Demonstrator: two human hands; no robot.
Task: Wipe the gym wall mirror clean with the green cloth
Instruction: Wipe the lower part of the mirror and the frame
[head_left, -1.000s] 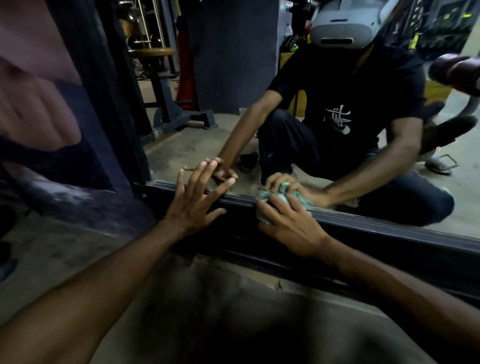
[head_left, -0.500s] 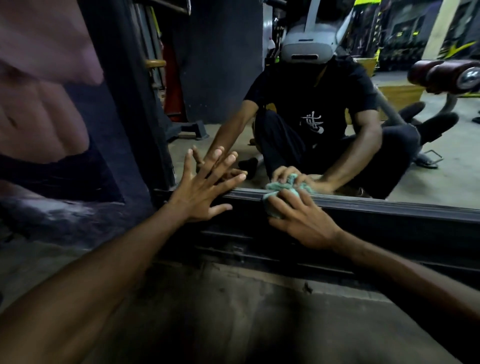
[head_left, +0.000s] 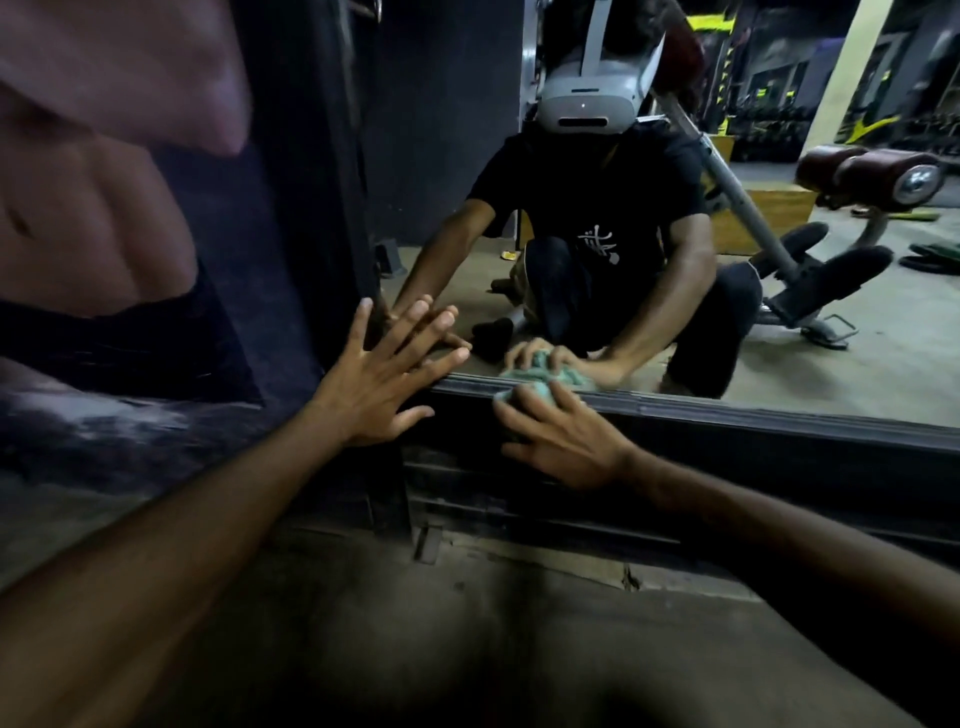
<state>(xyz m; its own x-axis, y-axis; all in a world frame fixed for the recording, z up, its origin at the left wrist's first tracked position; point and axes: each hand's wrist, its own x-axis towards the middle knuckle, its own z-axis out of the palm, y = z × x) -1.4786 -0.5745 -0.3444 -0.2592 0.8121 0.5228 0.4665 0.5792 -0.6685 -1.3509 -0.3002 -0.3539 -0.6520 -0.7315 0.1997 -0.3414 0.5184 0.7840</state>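
The left hand (head_left: 382, 379), fingers (head_left: 415, 332) spread flat, presses the mirror's (head_left: 857, 374) lower left corner; the right hand (head_left: 558, 441) clutches the cloth (head_left: 535, 387) at its bottom edge.

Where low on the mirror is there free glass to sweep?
Free: low on the mirror, right of the right hand and green cloth, above the black frame; a narrow gap between the hands. Crowded: the left corner, under the spread left hand.

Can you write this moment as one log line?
stage: wiping low edge | right hand: holds crumpled green cloth against gym wall mirror | left hand: spread flat on glass near corner
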